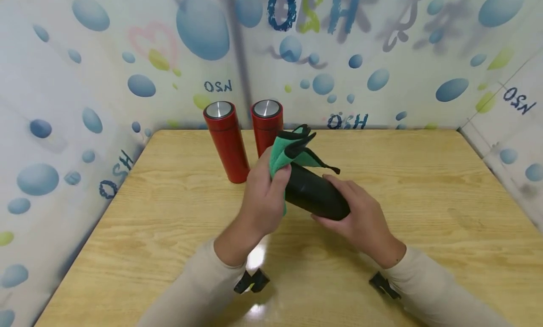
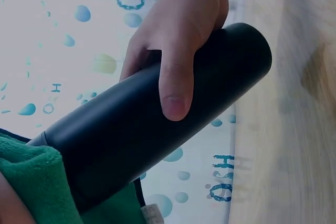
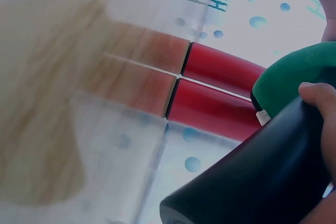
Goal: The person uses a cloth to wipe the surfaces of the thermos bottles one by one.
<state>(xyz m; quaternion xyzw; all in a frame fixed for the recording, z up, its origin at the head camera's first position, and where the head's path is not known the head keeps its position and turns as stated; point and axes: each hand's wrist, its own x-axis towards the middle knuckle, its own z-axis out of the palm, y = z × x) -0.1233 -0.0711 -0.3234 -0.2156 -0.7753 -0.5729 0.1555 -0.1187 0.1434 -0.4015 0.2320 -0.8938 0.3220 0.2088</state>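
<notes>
A black cylindrical flask (image 1: 315, 191) is held tilted above the table between both hands. My right hand (image 1: 364, 218) grips it near its base, thumb along the side in the left wrist view. Around its upper end my left hand (image 1: 265, 190) holds a green cloth (image 1: 277, 152) with black edging. The cloth (image 2: 37, 182) hides the flask's top. Behind the left hand stand two red flasks with silver lids, the left one (image 1: 226, 145) in full view and the right one (image 1: 265, 124) partly covered by the hand and cloth.
The light wooden table (image 1: 178, 214) reaches back to a wall covering (image 1: 360, 82) with blue spots and lettering. Both red flasks stand upright toward the table's far edge. A black strap device (image 1: 251, 281) is at the left wrist, another (image 1: 383, 285) at the right.
</notes>
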